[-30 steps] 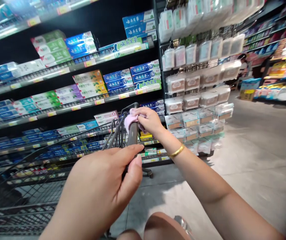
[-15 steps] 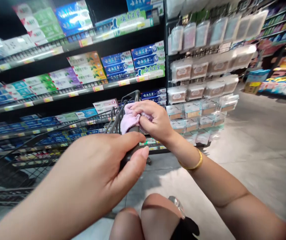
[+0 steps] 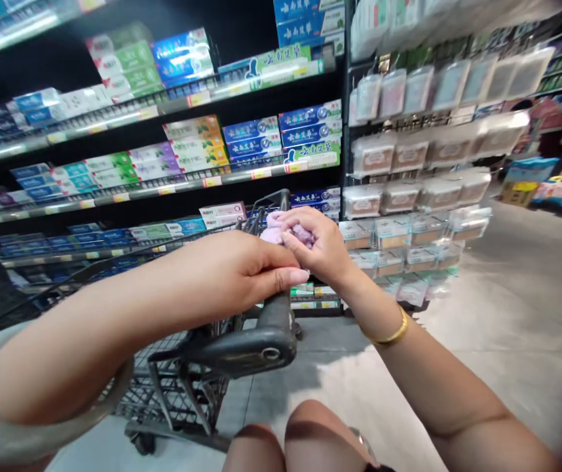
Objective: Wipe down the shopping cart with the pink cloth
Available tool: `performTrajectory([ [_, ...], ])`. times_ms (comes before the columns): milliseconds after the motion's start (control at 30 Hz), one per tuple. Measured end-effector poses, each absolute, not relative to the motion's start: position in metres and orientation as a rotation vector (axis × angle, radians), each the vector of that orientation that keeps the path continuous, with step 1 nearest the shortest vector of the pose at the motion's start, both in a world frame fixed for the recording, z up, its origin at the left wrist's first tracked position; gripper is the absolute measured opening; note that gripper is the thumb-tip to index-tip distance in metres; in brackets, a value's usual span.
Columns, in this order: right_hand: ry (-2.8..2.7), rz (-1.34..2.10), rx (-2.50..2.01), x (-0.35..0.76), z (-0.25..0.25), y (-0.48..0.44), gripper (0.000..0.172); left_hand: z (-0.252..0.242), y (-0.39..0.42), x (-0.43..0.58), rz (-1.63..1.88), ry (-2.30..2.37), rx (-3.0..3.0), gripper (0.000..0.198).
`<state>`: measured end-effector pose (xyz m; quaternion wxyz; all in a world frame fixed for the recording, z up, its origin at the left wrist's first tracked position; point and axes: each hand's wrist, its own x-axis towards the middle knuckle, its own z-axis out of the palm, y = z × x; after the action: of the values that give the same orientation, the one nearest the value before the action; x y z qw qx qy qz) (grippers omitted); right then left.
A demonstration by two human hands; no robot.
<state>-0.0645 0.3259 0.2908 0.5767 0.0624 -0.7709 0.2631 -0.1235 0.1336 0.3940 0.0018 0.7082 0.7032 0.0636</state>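
Note:
My right hand (image 3: 320,246) is closed round a crumpled pale purple cloth (image 3: 274,231), which it presses against the handle of a black shopping cart. Just below and touching it is my left hand (image 3: 261,265), its thumb and index finger closed over the cart handle (image 3: 277,314); the other fingers are hidden behind the hand. The near end of the handle, a thick dark corner piece, shows uncovered beneath my left hand. A wire basket (image 3: 163,380) extends to the left under my left forearm.
Shelves of boxed toothpaste (image 3: 251,141) stand behind the cart. Right of them, packaged goods (image 3: 411,157) hang on hooks. A caster wheel (image 3: 143,440) rests on the grey tiled floor (image 3: 517,314), and my knees (image 3: 310,432) are close below the handle.
My left hand has slid forward along the handle up to my right hand, uncovering the handle's near end. The right hand keeps the cloth. The view has shifted, showing more of the cart.

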Motion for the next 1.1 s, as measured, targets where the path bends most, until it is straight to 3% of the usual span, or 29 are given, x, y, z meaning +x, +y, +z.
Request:
performTrajectory([
  [167, -1.791, 0.729, -0.114, -0.085, 0.294, 0.344, 0.014, 0.391, 0.133, -0.118, 0.108, 2.294, 2.291, 0.048],
  [300, -1.72, 0.752, 0.084, -0.069, 0.293, 0.322, 0.003, 0.386, 0.131, -0.114, 0.2, 2.25, 2.382, 0.045],
  [533, -1.68, 0.769, -0.038, -0.074, 0.291, 0.322, 0.008, 0.381, 0.132, -0.118, 0.421, 2.221, 2.32, 0.038],
  [700, -1.691, 0.749, 0.137, -0.049, 0.286, 0.295, 0.004, 0.375, 0.124, -0.118, 0.601, 2.114, 2.298, 0.031],
  [967, -1.762, 0.78, -0.148, -0.084, 0.295, 0.334, 0.009, 0.374, 0.121, -0.12, 0.597, 2.194, 2.25, 0.034],
  [1100, -1.742, 0.805, 0.049, -0.055, 0.292, 0.303, 0.007, 0.374, 0.122, -0.115, 0.665, 2.267, 2.266, 0.03],
])
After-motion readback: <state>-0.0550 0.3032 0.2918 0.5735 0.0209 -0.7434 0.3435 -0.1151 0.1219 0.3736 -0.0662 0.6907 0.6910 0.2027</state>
